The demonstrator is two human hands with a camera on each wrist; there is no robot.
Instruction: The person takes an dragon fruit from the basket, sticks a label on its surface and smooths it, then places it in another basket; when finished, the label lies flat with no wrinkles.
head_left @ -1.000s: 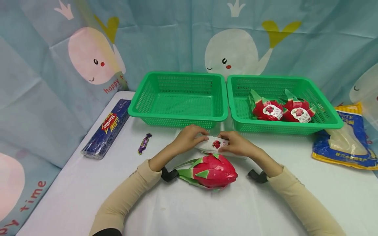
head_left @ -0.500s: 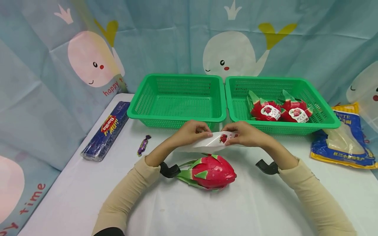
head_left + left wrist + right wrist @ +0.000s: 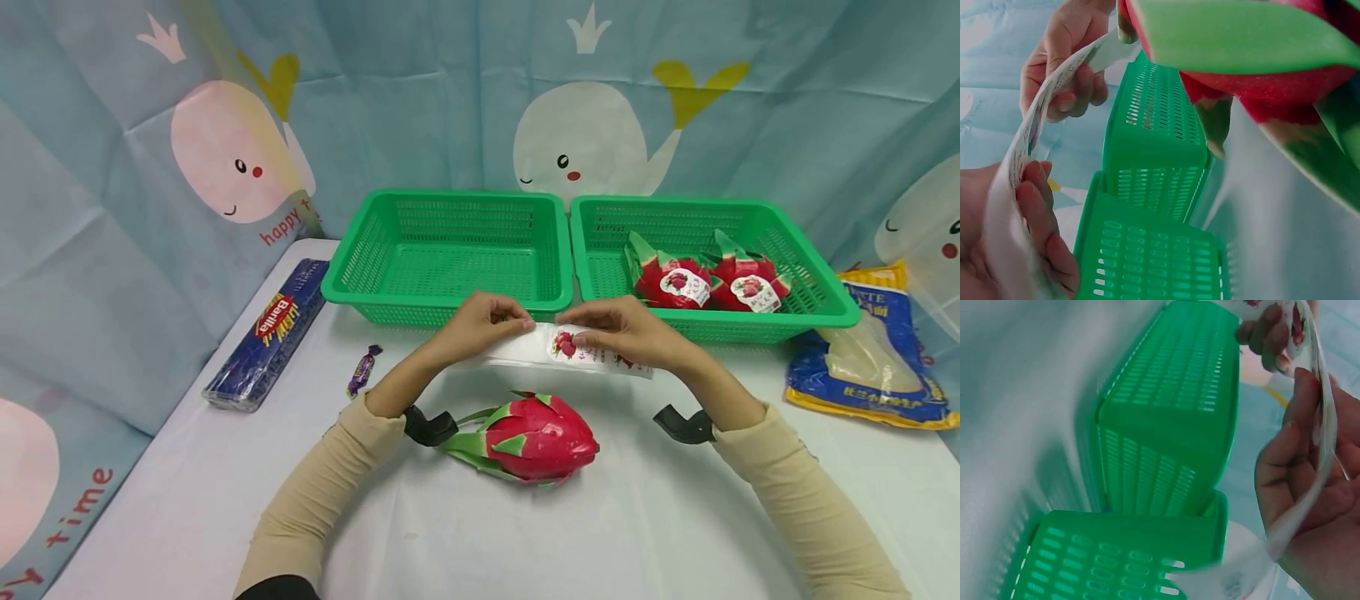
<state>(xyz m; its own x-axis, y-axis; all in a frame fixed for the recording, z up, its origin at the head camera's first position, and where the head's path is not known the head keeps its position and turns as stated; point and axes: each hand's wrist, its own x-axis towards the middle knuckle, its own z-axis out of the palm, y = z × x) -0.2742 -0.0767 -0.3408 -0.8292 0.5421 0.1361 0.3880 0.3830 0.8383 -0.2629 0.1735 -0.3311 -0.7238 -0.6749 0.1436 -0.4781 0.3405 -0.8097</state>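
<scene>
A white strip of stickers (image 3: 517, 346) printed with red dragon fruit is held up between both hands, in front of the green baskets. My left hand (image 3: 480, 327) pinches its left part between thumb and fingers. My right hand (image 3: 626, 329) pinches it farther right, near a printed label, and the end of the strip hangs past that hand. In the left wrist view the sticker strip (image 3: 1007, 212) curves between the fingers of both hands. Below the hands a red dragon fruit (image 3: 543, 437) with green leaves lies on its side on the white table, touched by neither hand.
An empty green basket (image 3: 450, 302) stands at the back; beside it, another green basket (image 3: 720, 325) holds two labelled dragon fruits (image 3: 678, 282). A blue Barilla spaghetti pack (image 3: 270, 333) and a purple wrapped candy (image 3: 364, 371) lie left. A blue-yellow pasta bag (image 3: 873, 367) lies right.
Both hands have lifted the sticker strip up and away from the dragon fruit, toward the baskets. The right hand has shifted rightward, and more of the strip shows stretched out.
</scene>
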